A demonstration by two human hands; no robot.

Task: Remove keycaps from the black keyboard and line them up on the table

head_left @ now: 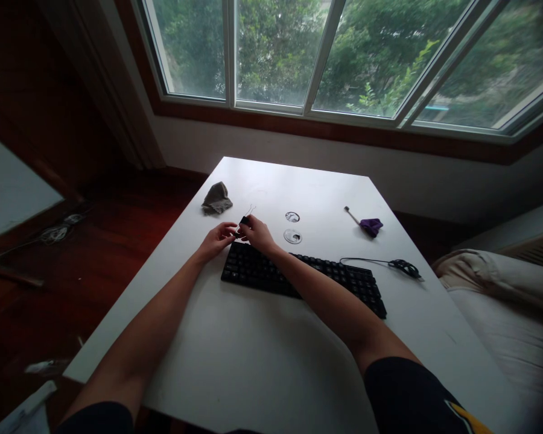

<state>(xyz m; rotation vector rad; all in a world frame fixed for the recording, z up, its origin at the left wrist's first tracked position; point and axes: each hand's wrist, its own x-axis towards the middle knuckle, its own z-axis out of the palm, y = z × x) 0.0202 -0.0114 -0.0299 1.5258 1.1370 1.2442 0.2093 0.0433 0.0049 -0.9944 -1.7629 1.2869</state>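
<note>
My right hand (259, 232) is closed on a small black tool (244, 220) with thin wire prongs sticking up and away from me; it looks like a wire keycap puller. Close beside it, my left hand (218, 240) has its fingertips pinched at a small dark piece (236, 234), too small to name. Both hands meet just above the far left corner of a black keyboard (257, 269). My right forearm crosses over the keyboard and hides part of its keys.
A crumpled grey cloth (217, 199) lies at the far left of the white table (235, 361). Two round silvery pieces, one farther (292, 217) and one nearer (292, 236), sit beyond the keyboard. To the right are a small brush (352, 214), a purple cloth (371, 226) and a bundled cable (405, 268).
</note>
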